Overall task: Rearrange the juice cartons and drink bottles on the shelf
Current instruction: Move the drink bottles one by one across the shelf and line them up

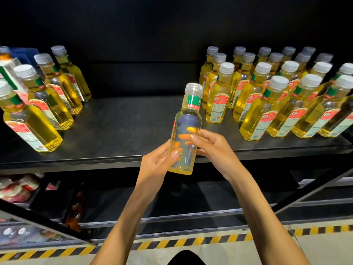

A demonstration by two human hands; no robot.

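I hold one yellow drink bottle (188, 119) with a clear cap upright in front of the black shelf (122, 119). My left hand (158, 163) grips its lower body from the left, thumb across the front. My right hand (212, 144) grips its middle from the right, with its fingers showing through the liquid behind. Its base hangs just past the shelf's front edge. On the right of the shelf stands a block of several matching bottles (267, 104) in rows. A row of several more bottles (47, 100) stands on the left, beside a juice carton (9, 75) at the far left.
A bare gap of shelf lies between the two bottle groups. Below are a lower shelf with red and white packets (17, 190) on the left and a brown bottle (76, 211). Yellow and black hazard tape (172, 243) runs along the floor.
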